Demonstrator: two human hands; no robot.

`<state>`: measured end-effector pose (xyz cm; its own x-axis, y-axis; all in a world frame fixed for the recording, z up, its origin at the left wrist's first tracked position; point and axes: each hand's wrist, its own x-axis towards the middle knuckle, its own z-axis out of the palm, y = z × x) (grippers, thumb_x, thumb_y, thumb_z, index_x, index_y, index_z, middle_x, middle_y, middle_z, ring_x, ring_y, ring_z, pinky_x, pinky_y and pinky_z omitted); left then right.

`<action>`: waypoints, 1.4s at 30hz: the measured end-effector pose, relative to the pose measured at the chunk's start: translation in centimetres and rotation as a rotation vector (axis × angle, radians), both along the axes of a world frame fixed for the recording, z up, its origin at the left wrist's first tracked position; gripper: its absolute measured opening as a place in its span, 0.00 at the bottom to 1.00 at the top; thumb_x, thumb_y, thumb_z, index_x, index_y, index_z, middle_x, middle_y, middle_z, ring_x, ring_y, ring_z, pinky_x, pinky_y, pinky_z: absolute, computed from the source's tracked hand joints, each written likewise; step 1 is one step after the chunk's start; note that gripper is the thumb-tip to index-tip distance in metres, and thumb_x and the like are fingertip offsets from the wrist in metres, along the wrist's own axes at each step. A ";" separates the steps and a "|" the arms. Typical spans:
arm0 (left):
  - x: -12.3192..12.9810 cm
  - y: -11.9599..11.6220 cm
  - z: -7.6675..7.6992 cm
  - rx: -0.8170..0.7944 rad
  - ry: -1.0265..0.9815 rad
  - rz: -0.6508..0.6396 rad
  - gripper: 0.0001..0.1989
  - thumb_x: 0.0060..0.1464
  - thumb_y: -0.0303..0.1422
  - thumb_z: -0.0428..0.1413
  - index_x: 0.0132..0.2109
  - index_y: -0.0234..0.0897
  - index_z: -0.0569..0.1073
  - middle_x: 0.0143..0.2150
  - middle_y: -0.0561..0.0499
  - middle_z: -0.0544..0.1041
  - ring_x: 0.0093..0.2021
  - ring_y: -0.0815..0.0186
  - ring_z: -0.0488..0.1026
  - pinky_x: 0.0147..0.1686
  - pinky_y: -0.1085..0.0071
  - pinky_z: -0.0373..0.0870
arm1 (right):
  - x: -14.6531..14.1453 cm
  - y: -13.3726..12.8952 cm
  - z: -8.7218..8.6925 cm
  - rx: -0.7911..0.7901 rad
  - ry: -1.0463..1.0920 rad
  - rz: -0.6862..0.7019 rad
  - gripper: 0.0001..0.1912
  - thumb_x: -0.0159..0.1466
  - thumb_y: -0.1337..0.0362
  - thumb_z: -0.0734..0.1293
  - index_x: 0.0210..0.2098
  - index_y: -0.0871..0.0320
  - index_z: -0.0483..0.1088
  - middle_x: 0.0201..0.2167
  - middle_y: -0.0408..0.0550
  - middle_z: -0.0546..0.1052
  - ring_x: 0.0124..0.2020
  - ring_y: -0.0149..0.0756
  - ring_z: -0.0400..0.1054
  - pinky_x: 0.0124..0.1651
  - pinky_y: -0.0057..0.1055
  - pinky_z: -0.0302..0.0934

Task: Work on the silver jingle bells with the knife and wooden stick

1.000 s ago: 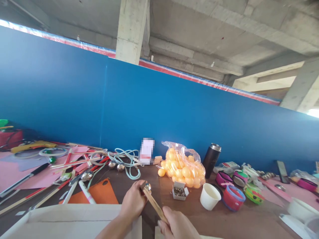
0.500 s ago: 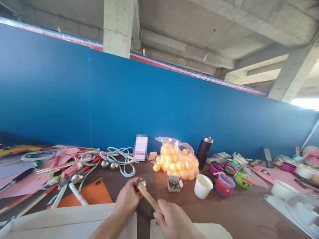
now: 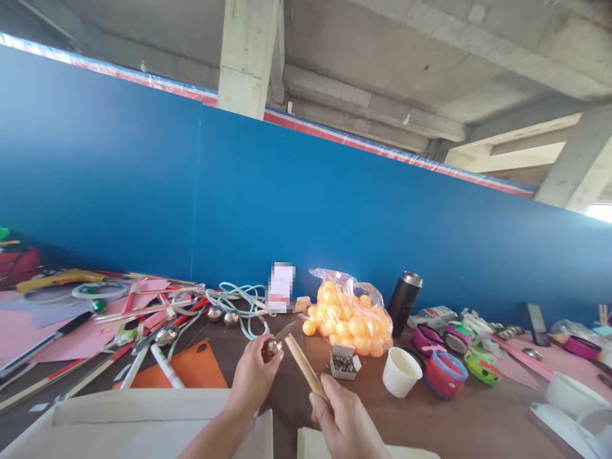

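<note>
My left hand point(image 3: 254, 376) pinches a shiny silver bell point(image 3: 274, 346) between thumb and fingers, above the brown table. In my right hand point(image 3: 344, 414) is a flat wooden stick point(image 3: 305, 364), gripped at its near end. The stick points up and away, its far tip just right of the bell and apart from it. A dark pointed shape lies beyond the bell; I cannot tell what it is. To the right stands an open small box of metal tacks point(image 3: 344, 363). Two more silver bells point(image 3: 231, 317) lie near a pale blue cord point(image 3: 239, 295).
A clear bag of orange balls point(image 3: 351, 322) sits behind the box. Right of it are a paper cup point(image 3: 401, 373), a black bottle point(image 3: 405, 303) and colourful wristbands point(image 3: 445, 373). Sticks, pink paper and an orange sheet point(image 3: 191, 366) clutter the left. White card point(image 3: 143, 424) lies in front.
The stick's tip, earlier over the bell, is now clear of it to the right. The bell shows more openly in my left hand. The view has turned slightly left.
</note>
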<state>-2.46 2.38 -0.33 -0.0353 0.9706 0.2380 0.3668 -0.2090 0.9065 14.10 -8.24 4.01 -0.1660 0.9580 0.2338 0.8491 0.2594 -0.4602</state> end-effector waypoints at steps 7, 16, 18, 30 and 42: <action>0.1 0.7 -0.8 0.004 -0.089 0.011 0.22 0.45 0.41 0.54 0.47 0.35 0.68 0.38 0.48 0.75 0.34 0.66 0.73 0.38 0.71 0.68 | 0.4 0.3 -0.7 0.005 -0.034 -0.027 0.10 0.65 0.61 0.52 0.28 0.55 0.55 0.24 0.47 0.72 0.26 0.36 0.68 0.28 0.25 0.55; 0.0 0.4 -0.1 0.004 -0.129 0.059 0.20 0.44 0.39 0.54 0.45 0.35 0.71 0.35 0.49 0.76 0.34 0.65 0.73 0.36 0.70 0.68 | 0.1 0.3 -0.4 0.027 0.009 0.004 0.09 0.64 0.61 0.53 0.28 0.54 0.55 0.23 0.45 0.73 0.25 0.35 0.68 0.29 0.25 0.55; 0.1 0.3 0.0 0.005 -0.143 0.061 0.21 0.44 0.40 0.54 0.45 0.35 0.71 0.35 0.48 0.76 0.33 0.64 0.73 0.35 0.70 0.69 | 0.0 0.2 -0.3 0.036 0.059 0.009 0.10 0.65 0.61 0.52 0.28 0.54 0.55 0.22 0.44 0.73 0.26 0.34 0.68 0.29 0.24 0.55; 0.4 0.5 -0.1 -0.035 -0.246 -0.004 0.23 0.45 0.42 0.54 0.47 0.34 0.69 0.37 0.47 0.76 0.34 0.65 0.74 0.34 0.71 0.70 | 0.4 0.7 -1.0 0.029 0.028 -0.014 0.11 0.65 0.59 0.52 0.28 0.55 0.56 0.22 0.44 0.72 0.24 0.34 0.67 0.27 0.24 0.54; 0.6 0.7 -0.5 -0.117 -0.380 -0.087 0.23 0.45 0.43 0.54 0.48 0.36 0.67 0.34 0.50 0.75 0.32 0.67 0.73 0.30 0.73 0.71 | 0.8 0.8 -1.1 0.046 -0.014 -0.013 0.10 0.63 0.59 0.53 0.27 0.55 0.57 0.23 0.45 0.71 0.24 0.35 0.67 0.27 0.24 0.55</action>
<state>-1.90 3.10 -0.81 -0.0160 0.9936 0.1115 -0.0131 -0.1118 0.9936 14.92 -7.42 2.88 -0.1569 0.9485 0.2750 0.8587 0.2686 -0.4365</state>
